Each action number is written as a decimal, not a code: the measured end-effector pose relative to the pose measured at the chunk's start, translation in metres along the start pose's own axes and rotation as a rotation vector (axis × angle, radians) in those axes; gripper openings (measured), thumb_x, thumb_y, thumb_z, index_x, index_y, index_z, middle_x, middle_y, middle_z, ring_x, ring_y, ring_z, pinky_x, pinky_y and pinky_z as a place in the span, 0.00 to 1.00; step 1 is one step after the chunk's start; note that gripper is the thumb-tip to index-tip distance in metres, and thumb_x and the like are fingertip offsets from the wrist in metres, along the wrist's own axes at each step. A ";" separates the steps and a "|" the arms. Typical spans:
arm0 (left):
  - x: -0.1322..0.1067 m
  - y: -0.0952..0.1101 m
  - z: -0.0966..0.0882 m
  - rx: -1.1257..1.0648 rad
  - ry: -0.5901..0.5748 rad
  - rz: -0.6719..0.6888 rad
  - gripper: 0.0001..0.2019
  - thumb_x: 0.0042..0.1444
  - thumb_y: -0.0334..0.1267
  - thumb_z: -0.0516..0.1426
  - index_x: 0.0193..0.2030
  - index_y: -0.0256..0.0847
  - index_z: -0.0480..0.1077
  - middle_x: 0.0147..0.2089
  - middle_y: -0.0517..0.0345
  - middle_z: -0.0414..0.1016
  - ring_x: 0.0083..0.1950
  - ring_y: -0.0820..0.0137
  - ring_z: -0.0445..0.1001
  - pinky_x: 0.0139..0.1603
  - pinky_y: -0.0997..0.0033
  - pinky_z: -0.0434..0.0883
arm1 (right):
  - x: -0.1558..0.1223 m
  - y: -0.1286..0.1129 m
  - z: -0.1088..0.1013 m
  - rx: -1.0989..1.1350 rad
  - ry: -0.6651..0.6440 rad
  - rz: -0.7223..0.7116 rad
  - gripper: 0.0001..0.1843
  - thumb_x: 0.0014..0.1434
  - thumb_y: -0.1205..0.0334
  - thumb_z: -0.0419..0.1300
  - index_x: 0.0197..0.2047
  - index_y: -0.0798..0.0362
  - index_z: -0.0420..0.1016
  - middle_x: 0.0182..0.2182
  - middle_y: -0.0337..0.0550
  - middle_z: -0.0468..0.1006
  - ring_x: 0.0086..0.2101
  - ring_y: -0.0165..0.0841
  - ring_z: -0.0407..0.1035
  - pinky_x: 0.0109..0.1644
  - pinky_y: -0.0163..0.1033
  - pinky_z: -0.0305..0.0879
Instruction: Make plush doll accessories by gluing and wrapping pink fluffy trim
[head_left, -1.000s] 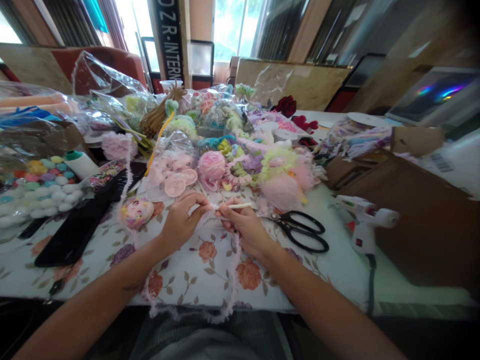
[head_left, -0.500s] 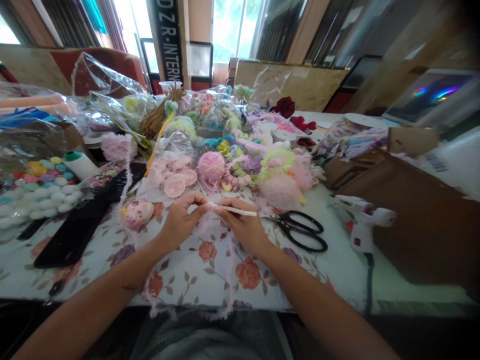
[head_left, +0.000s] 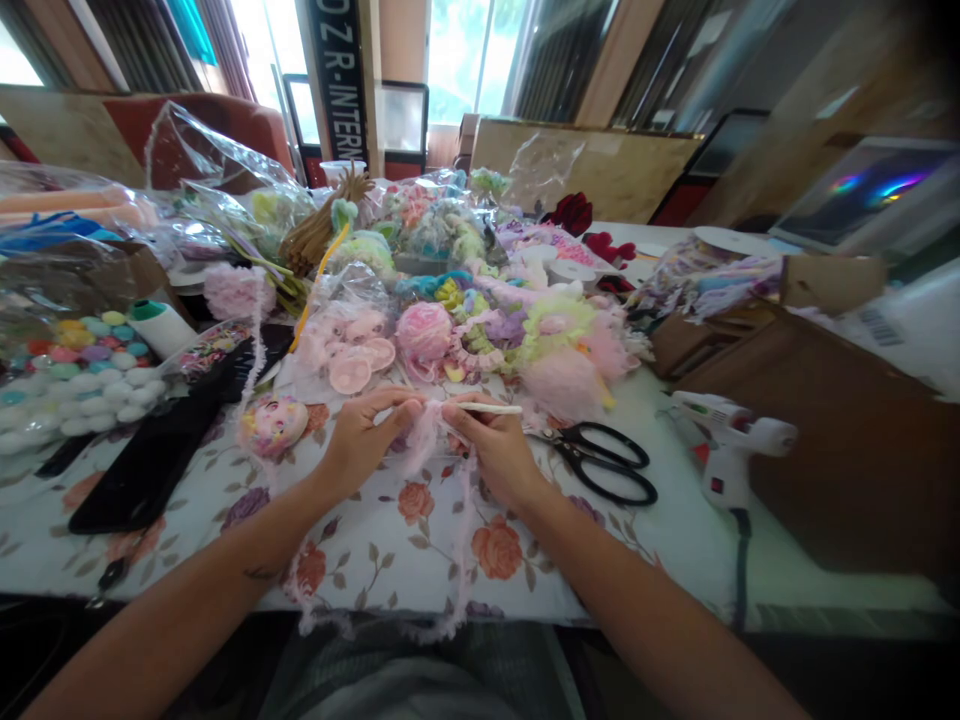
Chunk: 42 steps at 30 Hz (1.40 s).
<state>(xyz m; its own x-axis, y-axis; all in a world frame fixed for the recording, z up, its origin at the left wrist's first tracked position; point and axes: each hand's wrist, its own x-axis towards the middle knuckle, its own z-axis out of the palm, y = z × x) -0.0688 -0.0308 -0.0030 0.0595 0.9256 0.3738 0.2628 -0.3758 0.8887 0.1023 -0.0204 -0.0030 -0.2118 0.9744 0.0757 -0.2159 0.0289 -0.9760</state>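
Observation:
In the head view, my left hand pinches a small piece of fluffy pale pink yarn work between thumb and fingertips. My right hand is closed on a slim white crochet hook, whose handle end points right; its tip is hidden at the yarn. From beneath my right hand a fuzzy pink yarn strand drops over the table's front edge. It loops left and climbs back toward a pink yarn ball. Both hands are close together above the flowered tablecloth.
Black-handled scissors lie right of my right hand, with a white glue gun and cardboard box beyond. At left are a doll-like face piece, a black phone and bagged pompoms. Fluffy craft pieces pile up behind.
My hands have drawn slightly apart, and more of the pink yarn piece shows hanging between them. The crochet hook has shifted a little right and up.

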 end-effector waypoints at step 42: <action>0.000 0.006 -0.001 -0.348 -0.092 -0.133 0.12 0.53 0.42 0.62 0.43 0.42 0.70 0.41 0.56 0.74 0.41 0.71 0.71 0.40 0.75 0.68 | -0.013 0.014 -0.013 -0.698 -0.125 -0.934 0.20 0.59 0.74 0.55 0.52 0.50 0.72 0.42 0.49 0.76 0.40 0.34 0.72 0.43 0.39 0.72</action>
<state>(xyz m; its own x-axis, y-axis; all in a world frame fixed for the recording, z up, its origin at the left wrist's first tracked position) -0.0682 -0.0328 0.0027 0.1375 0.9616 0.2374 -0.0679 -0.2299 0.9708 0.1140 -0.0293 -0.0206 -0.3479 0.4823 0.8039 0.2248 0.8754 -0.4279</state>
